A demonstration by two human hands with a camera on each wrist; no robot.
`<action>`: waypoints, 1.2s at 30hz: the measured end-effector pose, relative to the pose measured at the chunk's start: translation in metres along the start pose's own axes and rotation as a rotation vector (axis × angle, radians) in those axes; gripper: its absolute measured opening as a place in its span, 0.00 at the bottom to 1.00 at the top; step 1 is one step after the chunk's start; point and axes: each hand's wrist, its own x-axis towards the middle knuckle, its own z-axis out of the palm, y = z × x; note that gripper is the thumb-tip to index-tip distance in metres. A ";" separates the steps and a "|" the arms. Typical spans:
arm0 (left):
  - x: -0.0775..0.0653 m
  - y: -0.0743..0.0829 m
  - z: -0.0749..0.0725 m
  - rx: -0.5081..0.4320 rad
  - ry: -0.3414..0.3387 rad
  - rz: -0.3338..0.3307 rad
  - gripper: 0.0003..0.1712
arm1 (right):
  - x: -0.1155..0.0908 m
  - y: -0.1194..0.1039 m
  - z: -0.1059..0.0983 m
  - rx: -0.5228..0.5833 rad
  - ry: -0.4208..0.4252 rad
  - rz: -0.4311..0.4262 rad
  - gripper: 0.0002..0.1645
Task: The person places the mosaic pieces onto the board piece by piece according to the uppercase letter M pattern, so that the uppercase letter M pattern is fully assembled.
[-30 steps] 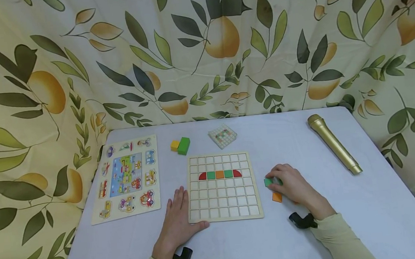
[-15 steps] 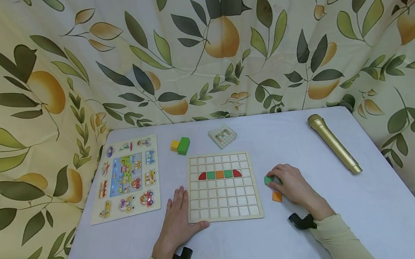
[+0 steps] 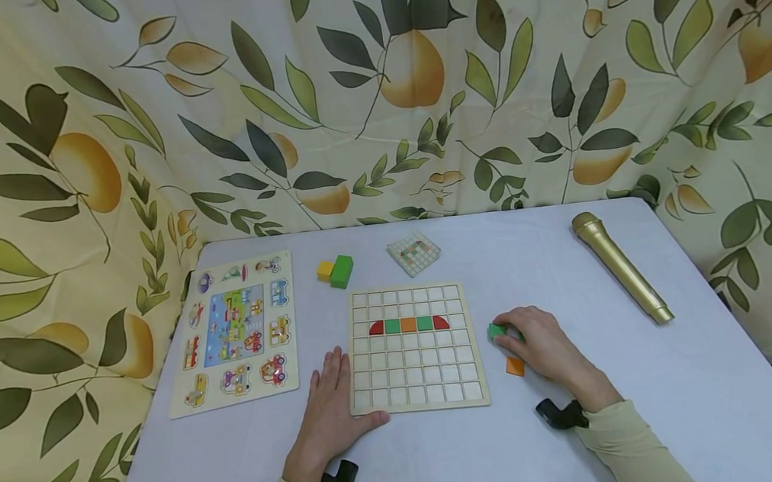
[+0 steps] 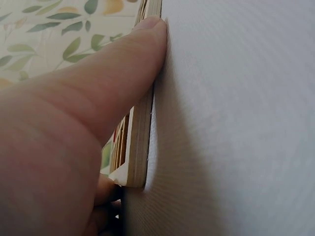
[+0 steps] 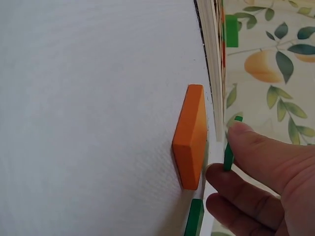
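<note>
My right hand [image 3: 536, 343] pinches a small green square tile [image 5: 229, 153] between thumb and fingers, just right of the wooden grid board [image 3: 417, 400]. An orange tile [image 5: 189, 140] lies on the table under that hand, with another green tile [image 5: 195, 219] near it. Across one upper row of the board runs a line of red, green and orange pieces [image 3: 409, 325]. My left hand [image 3: 332, 410] rests flat at the board's lower left corner, fingers along its left side. Its thumb [image 4: 123, 61] lies against the near edge.
A vehicle picture puzzle [image 3: 235, 331] lies at the left. Behind the board are a green block [image 3: 342, 271], a yellow block [image 3: 325, 270] and a small pattern card [image 3: 415, 253]. A gold microphone [image 3: 621, 269] lies at the right. A leaf-patterned curtain [image 3: 379, 157] hangs behind the table.
The green tile in my right hand has shifted slightly left and away from me, toward the board. My left hand has stayed in place.
</note>
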 end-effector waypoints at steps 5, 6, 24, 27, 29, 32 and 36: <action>0.000 -0.001 0.001 0.005 0.002 0.003 0.70 | 0.000 0.001 0.000 0.009 0.009 -0.011 0.16; 0.000 -0.001 0.001 0.005 0.002 0.003 0.70 | 0.000 0.001 0.000 0.009 0.011 -0.014 0.16; 0.000 0.001 0.000 0.000 0.024 0.014 0.71 | 0.002 -0.009 -0.001 0.034 0.034 -0.049 0.15; 0.000 0.001 0.000 -0.001 0.020 0.010 0.71 | 0.004 -0.010 0.000 0.038 0.029 -0.051 0.15; 0.000 0.001 -0.001 -0.003 0.021 0.012 0.71 | 0.005 -0.011 0.000 0.044 0.025 -0.053 0.15; 0.000 0.001 -0.001 -0.004 0.020 0.010 0.71 | 0.007 -0.014 0.001 0.051 0.020 -0.060 0.15; 0.000 0.001 0.000 0.000 0.019 0.007 0.71 | 0.011 -0.019 0.003 0.059 0.011 -0.064 0.16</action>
